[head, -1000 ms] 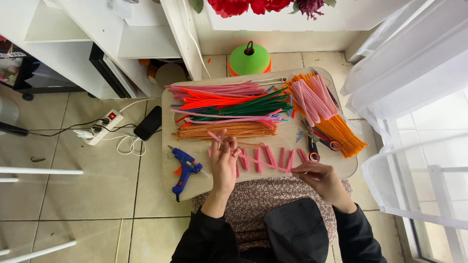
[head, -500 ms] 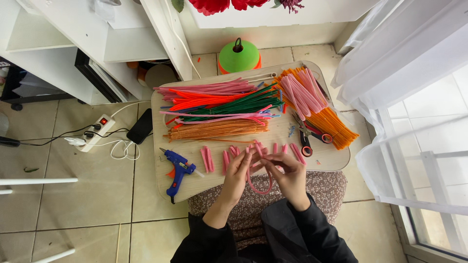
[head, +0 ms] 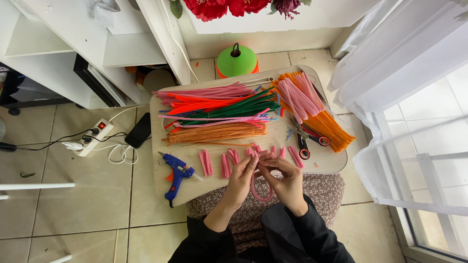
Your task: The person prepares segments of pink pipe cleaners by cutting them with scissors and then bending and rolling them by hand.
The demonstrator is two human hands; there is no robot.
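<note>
My left hand [head: 242, 181] and my right hand [head: 285, 181] meet over the near edge of a light wooden lap tray [head: 214, 191]. Together they pinch a pink pipe cleaner [head: 259, 192] whose loop hangs down between them. Short folded pink pieces [head: 225, 165] lie in a row on the tray just beyond my fingers. Piles of long pipe cleaners fill the far half: pink, red, green [head: 234, 108] and orange [head: 217, 133].
A blue glue gun [head: 176, 176] lies at the tray's left. Scissors [head: 303, 140] rest beside an orange and pink pile [head: 312, 109] at the right. On the floor are a power strip [head: 92, 138], a black phone [head: 140, 130] and a green cone [head: 237, 60]. White shelves stand left, curtains right.
Both hands left the tray's pink pieces, came together near me and took up one pink pipe cleaner, now bent into a loop. The view shifted slightly.
</note>
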